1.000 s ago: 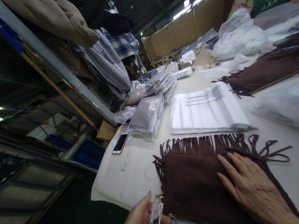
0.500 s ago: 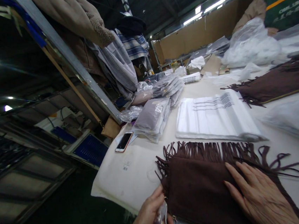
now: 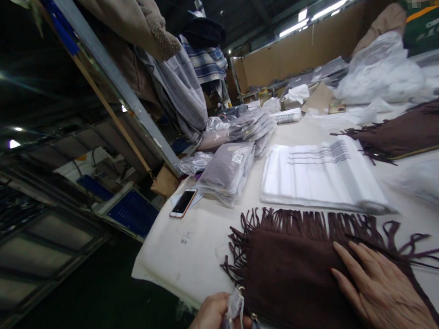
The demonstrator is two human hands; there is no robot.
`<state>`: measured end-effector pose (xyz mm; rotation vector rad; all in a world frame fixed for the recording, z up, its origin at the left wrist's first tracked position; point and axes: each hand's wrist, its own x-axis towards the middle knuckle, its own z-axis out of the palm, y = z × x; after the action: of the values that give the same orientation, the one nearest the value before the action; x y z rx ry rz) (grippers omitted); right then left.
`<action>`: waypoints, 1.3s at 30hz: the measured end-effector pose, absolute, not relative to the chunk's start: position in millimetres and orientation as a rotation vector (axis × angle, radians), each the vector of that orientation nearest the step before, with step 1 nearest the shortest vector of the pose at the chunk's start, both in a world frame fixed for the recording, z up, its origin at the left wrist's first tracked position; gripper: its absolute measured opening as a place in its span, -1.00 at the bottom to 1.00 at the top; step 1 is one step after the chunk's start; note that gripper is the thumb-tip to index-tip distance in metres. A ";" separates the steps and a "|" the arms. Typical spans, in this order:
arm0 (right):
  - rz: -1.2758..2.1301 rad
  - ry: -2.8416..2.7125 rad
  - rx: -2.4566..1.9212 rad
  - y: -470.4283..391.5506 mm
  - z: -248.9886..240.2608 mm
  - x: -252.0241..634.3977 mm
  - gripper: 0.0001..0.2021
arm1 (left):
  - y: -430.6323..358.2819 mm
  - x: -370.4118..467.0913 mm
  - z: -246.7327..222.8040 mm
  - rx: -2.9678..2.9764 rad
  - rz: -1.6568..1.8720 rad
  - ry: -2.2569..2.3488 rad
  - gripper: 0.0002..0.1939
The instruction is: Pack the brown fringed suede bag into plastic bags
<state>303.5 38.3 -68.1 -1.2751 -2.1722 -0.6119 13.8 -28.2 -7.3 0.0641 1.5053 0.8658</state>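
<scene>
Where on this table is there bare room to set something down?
Bare cloth lies between the phone, the brown fringed bag and the table's near edge. The far end is crowded with packed bags, the white bag stack and loose plastic.

Both hands (image 3: pixel 383 293) and the brown scarf (image 3: pixel 292 276) are cut off below.

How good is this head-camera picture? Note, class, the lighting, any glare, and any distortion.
Head view: ceiling strip lights blow out to white; lens flare streaks the dark left side; the metal rack post leans from wide-angle distortion; the white table is evenly lit, while the left hand at the bottom edge is slightly blurred.
</scene>
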 end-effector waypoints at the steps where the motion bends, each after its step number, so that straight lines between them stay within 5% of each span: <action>1: -0.602 -2.178 -1.271 38.3 -69.1 303.8 -0.63 | -27.0 15.4 -3.7 0.027 0.842 1.490 -0.90; 9: -0.590 -2.169 -1.284 38.6 -70.4 304.2 -0.64 | -19.9 8.6 1.3 0.245 0.772 1.103 -0.85; 17: -0.618 -2.205 -1.216 38.8 -70.6 306.4 -0.68 | -12.8 3.9 11.0 0.681 0.846 1.039 -0.48; 34: -0.483 -2.116 -1.310 41.2 -86.0 311.2 -0.55 | -19.7 13.6 -10.1 0.317 1.060 0.990 -0.85; 39: -0.607 -2.120 -1.269 44.6 -87.2 310.9 -0.56 | -18.6 22.4 -15.0 0.268 0.927 0.698 -0.57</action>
<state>310.9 44.6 -87.2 -1.2693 -2.1199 -0.6074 22.4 -18.6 -15.0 0.2681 0.6984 0.9272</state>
